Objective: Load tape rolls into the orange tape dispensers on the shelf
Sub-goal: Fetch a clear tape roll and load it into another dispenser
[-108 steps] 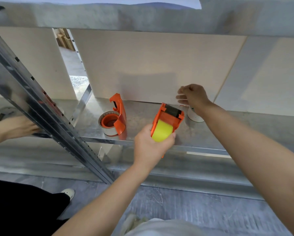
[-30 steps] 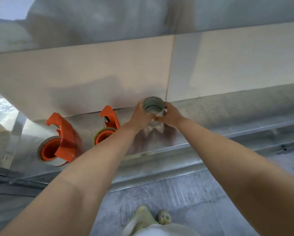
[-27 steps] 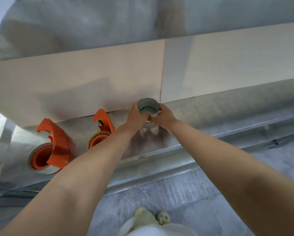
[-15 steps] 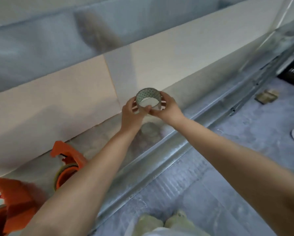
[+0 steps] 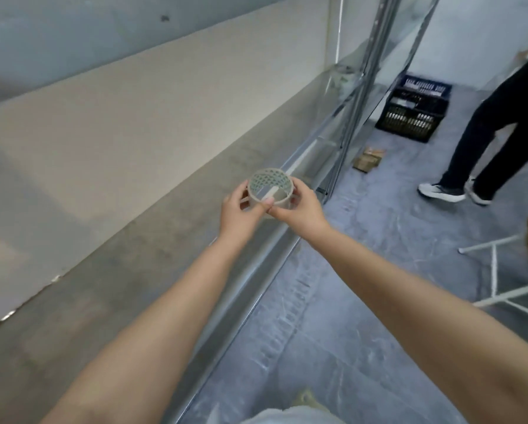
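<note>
Tape roll (image 5: pixel 270 189), drawn forward from the back of the shelf (image 5: pixel 134 255), now held above its front edge, left hand (image 5: pixel 241 211) and right hand (image 5: pixel 299 206) each pinching the rim; orange dispensers have left view, so loading likely awaits turning back.

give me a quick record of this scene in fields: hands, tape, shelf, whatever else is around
left hand: holds the tape roll from its left side
right hand: holds the roll from its right side
tape roll: thin, with a patterned inner face; lifted above the shelf's front edge
shelf: grey metal, below the hands
orange dispensers: not in view
floor: black crate, cardboard scrap
other person: dark trousers, light shoes, at far right
</note>
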